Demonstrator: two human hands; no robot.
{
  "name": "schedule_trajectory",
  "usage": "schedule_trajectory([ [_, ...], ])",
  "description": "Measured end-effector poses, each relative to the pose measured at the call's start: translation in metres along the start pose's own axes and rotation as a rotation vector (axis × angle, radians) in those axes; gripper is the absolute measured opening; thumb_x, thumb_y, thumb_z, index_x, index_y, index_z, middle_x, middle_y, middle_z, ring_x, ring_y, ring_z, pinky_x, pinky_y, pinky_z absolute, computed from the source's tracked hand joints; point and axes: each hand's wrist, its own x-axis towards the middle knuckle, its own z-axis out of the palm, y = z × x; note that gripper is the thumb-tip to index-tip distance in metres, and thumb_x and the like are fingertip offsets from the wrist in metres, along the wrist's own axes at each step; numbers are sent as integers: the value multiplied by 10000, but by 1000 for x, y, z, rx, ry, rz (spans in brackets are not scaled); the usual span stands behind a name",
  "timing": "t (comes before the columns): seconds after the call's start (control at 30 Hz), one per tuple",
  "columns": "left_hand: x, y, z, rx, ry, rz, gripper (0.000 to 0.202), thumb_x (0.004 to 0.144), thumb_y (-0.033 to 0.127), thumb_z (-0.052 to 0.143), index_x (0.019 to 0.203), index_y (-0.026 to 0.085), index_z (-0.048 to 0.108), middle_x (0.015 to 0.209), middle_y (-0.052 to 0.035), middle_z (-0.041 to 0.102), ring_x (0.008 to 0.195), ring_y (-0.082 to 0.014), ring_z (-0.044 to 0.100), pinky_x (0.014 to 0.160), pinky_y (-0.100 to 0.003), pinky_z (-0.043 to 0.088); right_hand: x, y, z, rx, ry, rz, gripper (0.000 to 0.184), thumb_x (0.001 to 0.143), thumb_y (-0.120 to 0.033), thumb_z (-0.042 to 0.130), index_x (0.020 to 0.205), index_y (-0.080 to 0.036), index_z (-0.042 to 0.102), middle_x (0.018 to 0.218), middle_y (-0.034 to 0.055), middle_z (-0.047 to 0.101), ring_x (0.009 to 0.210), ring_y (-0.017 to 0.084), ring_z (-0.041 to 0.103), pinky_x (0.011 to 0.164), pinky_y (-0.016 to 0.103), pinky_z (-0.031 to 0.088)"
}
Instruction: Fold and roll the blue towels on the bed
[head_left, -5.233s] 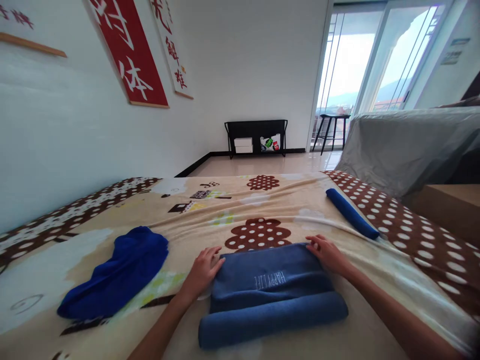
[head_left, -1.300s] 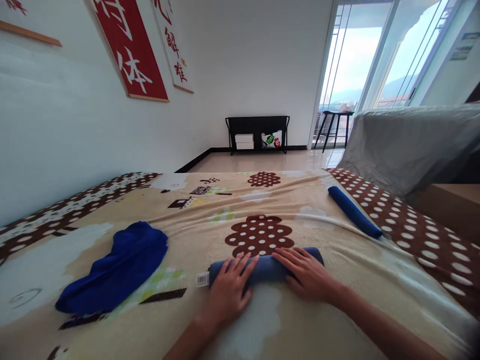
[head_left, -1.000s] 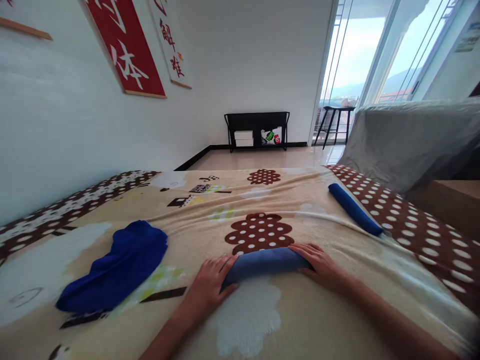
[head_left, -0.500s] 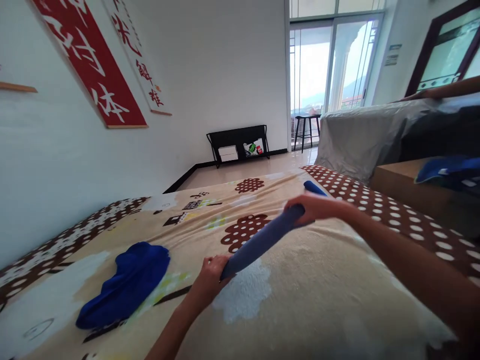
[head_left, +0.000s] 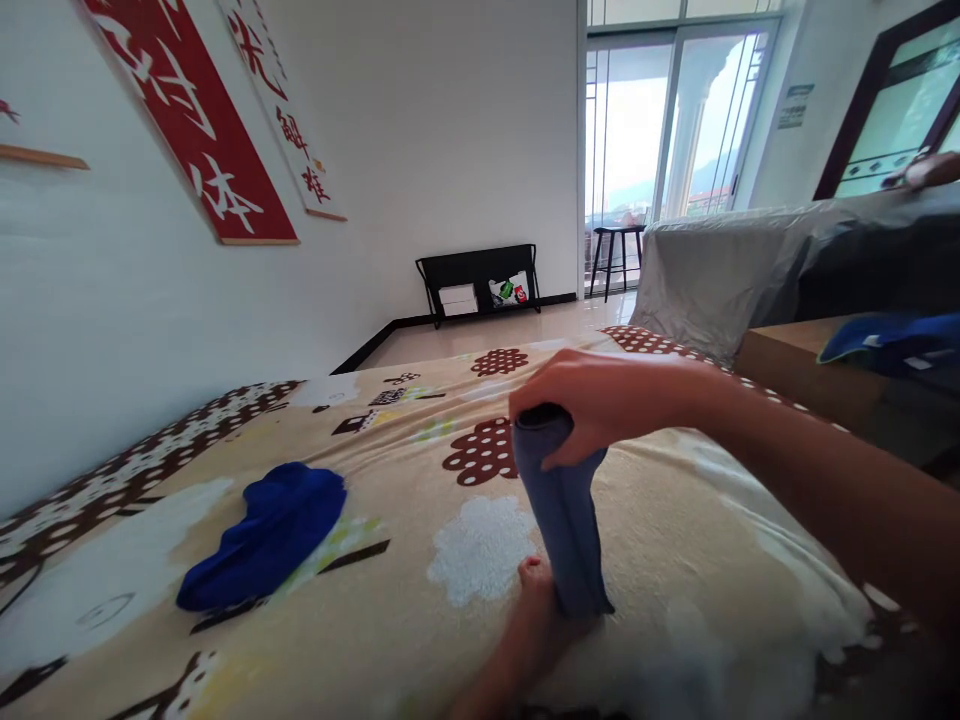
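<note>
A grey-blue cloth roll (head_left: 561, 515) stands nearly upright over the bed, its open upper end facing me. My right hand (head_left: 574, 405) is closed around the top, thumb on the near side. Low down beside the roll is my left hand (head_left: 534, 578), curled against its bottom end; most of its fingers are hidden behind the cloth. On the patterned blanket (head_left: 660, 530) to the left lies a crumpled royal-blue cloth (head_left: 274, 535).
Beyond the bed, a black rack (head_left: 476, 265) holds white boxes and a bag against the wall. At right are a plastic-covered piece of furniture (head_left: 705, 270), a brown box (head_left: 784, 355) with blue cloth, and another person's hand (head_left: 934, 172). A black stool (head_left: 619, 235) stands by the glass door.
The roll has swung from a slanting position to nearly upright. My right hand has come closer and my left hand has shifted right. A smaller blue roll seen earlier is now hidden.
</note>
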Motion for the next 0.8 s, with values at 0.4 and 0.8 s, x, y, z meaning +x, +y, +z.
schedule_trajectory([
  [0.4, 7, 10, -6, 109, 10, 51, 955, 603, 396, 871, 1426, 238, 415, 1461, -165, 489, 1347, -372, 439, 1128, -619, 215, -45, 49, -31, 4, -105, 274, 451, 757, -505, 706, 1062, -173, 687, 879, -52, 658, 712, 59, 558, 704, 239, 404],
  [0.8, -21, -86, -68, 395, 84, 171, 933, 753, 426, 661, 1469, 588, 86, 1462, 66, 503, 1271, -315, 551, 926, -524, 529, -101, 208, -36, 32, -208, 806, 633, 791, -438, 335, 1081, 8, 678, 1032, 58, 697, 811, 34, 632, 689, 217, 387],
])
